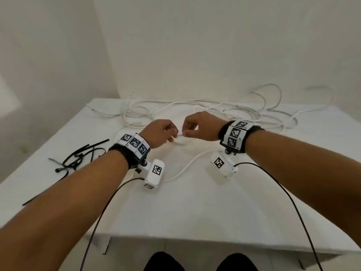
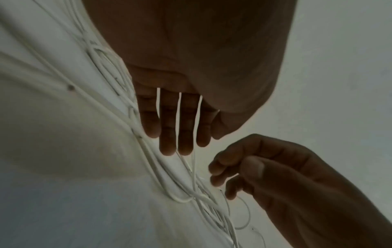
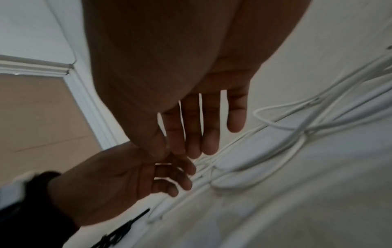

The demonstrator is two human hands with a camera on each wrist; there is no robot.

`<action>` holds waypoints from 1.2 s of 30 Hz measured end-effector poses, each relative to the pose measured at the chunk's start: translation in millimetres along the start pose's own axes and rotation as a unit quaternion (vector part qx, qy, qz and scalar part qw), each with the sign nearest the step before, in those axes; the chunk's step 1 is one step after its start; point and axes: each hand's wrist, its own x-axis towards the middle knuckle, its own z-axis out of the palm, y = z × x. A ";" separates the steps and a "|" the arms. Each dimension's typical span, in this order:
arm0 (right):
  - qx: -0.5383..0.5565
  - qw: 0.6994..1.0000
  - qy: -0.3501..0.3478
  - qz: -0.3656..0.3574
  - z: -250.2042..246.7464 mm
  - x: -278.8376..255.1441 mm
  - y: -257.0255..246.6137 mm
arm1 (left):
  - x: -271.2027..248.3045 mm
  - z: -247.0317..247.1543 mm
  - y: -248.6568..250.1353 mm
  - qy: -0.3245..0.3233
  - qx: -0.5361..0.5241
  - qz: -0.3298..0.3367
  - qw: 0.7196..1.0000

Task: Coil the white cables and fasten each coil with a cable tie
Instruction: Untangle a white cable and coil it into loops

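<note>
A tangle of white cables (image 1: 195, 108) lies across the far half of the white table (image 1: 195, 208). One strand (image 1: 183, 143) curves right under my two hands, which hover close together at mid-table. My left hand (image 1: 173, 134) hangs with fairly straight, relaxed fingers (image 2: 176, 134) just above the strands and grips nothing. My right hand (image 1: 185, 132) has thumb and forefinger tips close together. Whether a cable sits between them is not visible. In the right wrist view its fingers (image 3: 201, 130) point down beside the left hand (image 3: 127, 176). Black cable ties (image 1: 78, 159) lie at the left.
Cable loops (image 1: 273, 98) rise against the back wall at the far right. One strand (image 1: 187, 165) trails toward me between my wrists. The table's front edge (image 1: 195, 239) is near my body. Black cords from the wrist cameras (image 1: 101, 212) hang over it.
</note>
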 end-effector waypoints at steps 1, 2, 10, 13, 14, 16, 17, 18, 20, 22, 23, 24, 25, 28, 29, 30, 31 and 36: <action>-0.003 1.000 -0.011 -0.015 10.0 -3.0 -5.9 | -6.9 0.1 -4.2 0.010 0.002 0.003 1.000; -0.031 0.999 -0.026 -0.022 18.2 -8.2 -15.6 | -16.9 -0.3 -4.7 0.020 0.006 -0.001 1.000; -0.123 0.982 -0.139 -0.036 66.5 -41.5 -53.0 | -71.2 0.9 -7.0 -0.001 0.040 0.000 0.999; -0.146 0.977 -0.149 -0.032 67.8 -49.2 -56.1 | -82.1 3.6 -6.1 -0.006 0.036 0.004 0.999; -0.155 0.976 -0.150 -0.038 67.2 -52.0 -56.4 | -84.3 4.5 -5.7 -0.009 0.037 0.009 0.999; -0.148 0.978 -0.139 -0.054 62.8 -57.1 -54.4 | -85.5 4.6 -5.7 -0.014 0.040 0.019 0.999; -0.134 0.981 -0.128 -0.062 58.7 -59.5 -53.6 | -85.7 4.6 -5.2 -0.016 0.036 0.024 0.999; -0.120 0.984 -0.111 -0.067 53.5 -61.7 -52.8 | -85.8 5.0 -4.4 -0.017 0.028 0.028 0.999; -0.088 0.991 -0.070 -0.071 39.9 -64.7 -51.0 | -86.8 6.2 -1.4 -0.020 0.010 0.035 0.999; -0.050 0.996 -0.027 -0.071 23.9 -66.8 -48.8 | -88.3 8.5 3.6 -0.030 0.002 0.040 0.999; -0.034 0.997 -0.005 -0.070 15.9 -67.7 -47.2 | -88.9 10.4 6.4 -0.033 0.002 0.042 0.999; -0.019 0.997 0.016 -0.071 7.7 -68.2 -44.4 | -89.5 12.5 9.6 -0.033 -0.004 0.043 0.999; -0.003 0.997 0.037 -0.069 0.2 -68.2 -41.6 | -89.5 14.6 12.9 -0.031 -0.022 0.044 0.998; 0.058 0.993 0.086 -0.055 -19.2 -68.8 -32.4 | -88.3 21.5 23.2 -0.022 -0.141 0.041 0.989; 0.072 0.991 0.103 -0.051 -24.7 -68.7 -28.9 | -88.2 23.3 27.4 -0.016 -0.178 0.040 0.983; 0.082 0.988 0.121 -0.050 -29.6 -68.7 -25.6 | -88.5 24.9 31.7 -0.011 -0.209 0.043 0.977; 0.092 0.985 0.140 -0.048 -34.3 -68.6 -21.8 | -88.3 26.1 35.7 -0.008 -0.236 0.048 0.970; 0.165 0.967 0.191 -0.045 -49.1 -70.9 -8.7 | -89.7 32.0 54.3 -0.009 -0.301 0.050 0.952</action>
